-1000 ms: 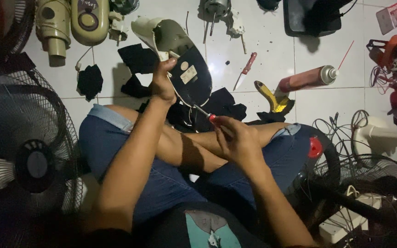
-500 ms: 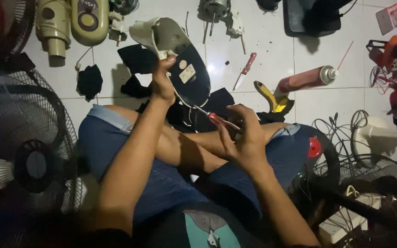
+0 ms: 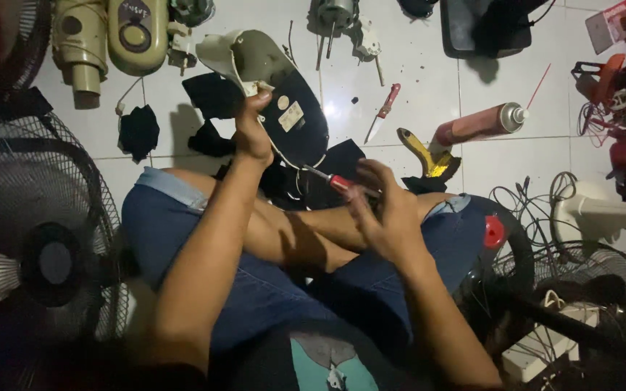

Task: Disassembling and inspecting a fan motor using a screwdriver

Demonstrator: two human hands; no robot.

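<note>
At centre frame the left hand (image 3: 251, 134) grips the fan housing (image 3: 273, 87) by its edge, tilted above the knees. The right hand (image 3: 389, 210) pinches a red screwdriver (image 3: 331, 181) — tip at the housing's lower rim. Likely risk — the tip slipping off, since the housing hangs unsupported.

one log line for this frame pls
left hand: holds fan base cover tilted | right hand: holds red-handled screwdriver, tip toward cover | floor: spray can, knife
</note>
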